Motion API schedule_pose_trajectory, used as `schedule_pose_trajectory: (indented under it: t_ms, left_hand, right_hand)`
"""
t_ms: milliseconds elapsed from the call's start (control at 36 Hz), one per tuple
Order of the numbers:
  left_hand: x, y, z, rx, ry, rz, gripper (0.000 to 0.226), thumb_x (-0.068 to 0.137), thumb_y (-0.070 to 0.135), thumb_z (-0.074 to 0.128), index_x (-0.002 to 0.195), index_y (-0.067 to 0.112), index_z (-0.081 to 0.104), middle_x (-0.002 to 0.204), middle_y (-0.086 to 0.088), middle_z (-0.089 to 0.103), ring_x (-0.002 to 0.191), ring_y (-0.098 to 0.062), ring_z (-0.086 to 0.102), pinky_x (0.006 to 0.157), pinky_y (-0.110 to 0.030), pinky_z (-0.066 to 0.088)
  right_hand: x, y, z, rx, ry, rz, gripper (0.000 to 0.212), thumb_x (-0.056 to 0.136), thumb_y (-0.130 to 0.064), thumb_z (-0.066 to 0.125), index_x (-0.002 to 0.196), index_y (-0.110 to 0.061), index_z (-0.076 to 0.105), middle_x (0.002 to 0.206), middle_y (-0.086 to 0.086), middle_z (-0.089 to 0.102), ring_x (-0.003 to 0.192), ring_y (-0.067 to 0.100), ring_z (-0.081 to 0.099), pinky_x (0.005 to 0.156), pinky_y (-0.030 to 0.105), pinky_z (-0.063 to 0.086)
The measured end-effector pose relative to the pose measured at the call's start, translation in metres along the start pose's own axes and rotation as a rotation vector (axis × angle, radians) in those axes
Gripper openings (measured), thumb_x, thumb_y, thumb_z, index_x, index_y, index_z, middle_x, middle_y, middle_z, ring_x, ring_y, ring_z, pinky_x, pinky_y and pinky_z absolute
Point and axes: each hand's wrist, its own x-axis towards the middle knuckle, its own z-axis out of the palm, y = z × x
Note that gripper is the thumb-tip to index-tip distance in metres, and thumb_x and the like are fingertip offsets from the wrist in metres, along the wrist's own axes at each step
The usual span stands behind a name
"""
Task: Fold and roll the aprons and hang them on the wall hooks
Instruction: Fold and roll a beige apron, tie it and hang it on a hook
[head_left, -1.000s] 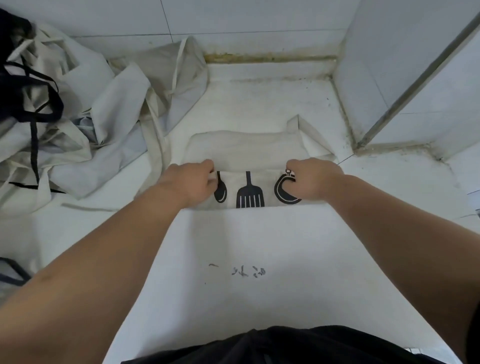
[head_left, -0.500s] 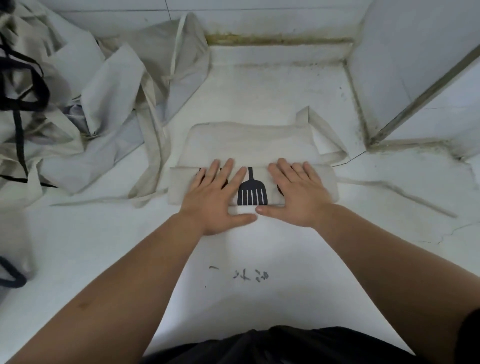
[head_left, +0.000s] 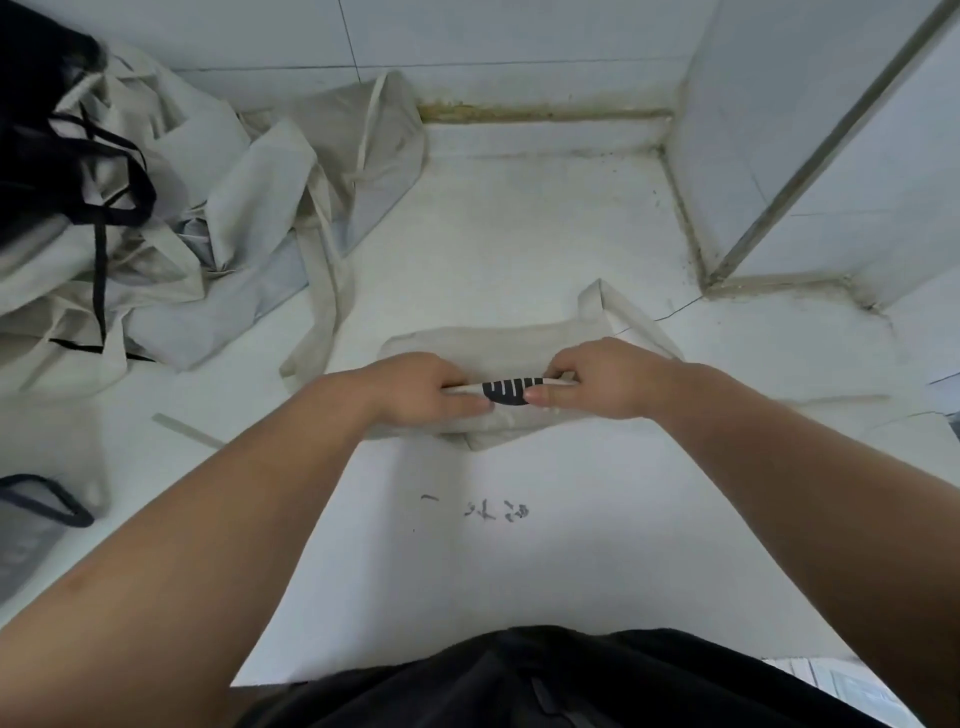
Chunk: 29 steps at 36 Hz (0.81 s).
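A beige apron (head_left: 488, 345) with a black spatula print lies folded into a narrow band on the white floor in front of me. My left hand (head_left: 415, 387) and my right hand (head_left: 597, 376) each grip its near edge, thumbs below and fingers curled over the top, with the edge lifted and turned over toward the far side. Only the tines of the print show between my hands. One apron strap (head_left: 618, 306) loops out at the far right. No wall hooks are in view.
A heap of loose beige aprons (head_left: 171, 244) with black straps covers the floor at the left. Tiled walls (head_left: 519, 47) close the back and the right corner. A white sheet (head_left: 519, 545) with small dark marks lies under my arms.
Half a second ago both hands pressed flat on the folded apron. Now they grip its near edge and have curled it over, hiding most of the print.
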Motion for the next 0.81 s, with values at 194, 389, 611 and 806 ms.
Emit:
schedule_pose_trajectory:
  t_ms: [194, 389, 611, 806]
  left_hand:
    - [0.009, -0.005, 0.003, -0.005, 0.134, -0.028, 0.038, 0.093, 0.054, 0.046, 0.1, 0.019, 0.057, 0.092, 0.002, 0.058, 0.097, -0.022, 0.054, 0.075, -0.031, 0.037]
    - [0.018, 0.001, 0.015, 0.437, 0.421, -0.02, 0.04, 0.097, 0.037, 0.045, 0.136, 0.03, 0.042, 0.141, 0.001, 0.041, 0.125, -0.025, 0.039, 0.097, -0.037, 0.03]
    - [0.017, 0.001, 0.061, 0.308, 0.295, 0.041, 0.088, 0.085, 0.075, 0.025, 0.154, 0.023, 0.007, 0.16, 0.006, 0.006, 0.147, -0.015, 0.003, 0.119, -0.04, -0.001]
    - [0.025, -0.01, 0.038, 0.238, 0.283, 0.095, 0.084, 0.083, 0.059, 0.057, 0.152, 0.028, 0.02, 0.157, 0.002, 0.018, 0.143, -0.017, 0.019, 0.116, -0.036, 0.019]
  right_hand:
    - [-0.006, 0.0, 0.003, -0.206, 0.204, 0.028, 0.049, 0.088, -0.068, 0.034, 0.107, -0.027, 0.054, 0.082, -0.002, 0.059, 0.083, 0.022, 0.059, 0.073, 0.034, 0.047]
    - [0.01, 0.012, 0.017, -0.468, 0.22, 0.039, 0.037, 0.098, -0.028, 0.035, 0.135, -0.027, 0.04, 0.136, 0.003, 0.045, 0.122, 0.027, 0.045, 0.108, 0.041, 0.022]
    - [0.006, 0.016, 0.042, -0.243, 0.107, 0.111, 0.075, 0.091, -0.066, 0.027, 0.151, -0.025, 0.008, 0.159, 0.003, 0.004, 0.145, 0.025, 0.009, 0.118, 0.044, -0.001]
    - [0.014, 0.013, 0.029, -0.327, 0.059, 0.075, 0.081, 0.085, -0.069, 0.039, 0.148, -0.025, 0.018, 0.156, 0.0, 0.017, 0.141, 0.025, 0.024, 0.112, 0.044, 0.02]
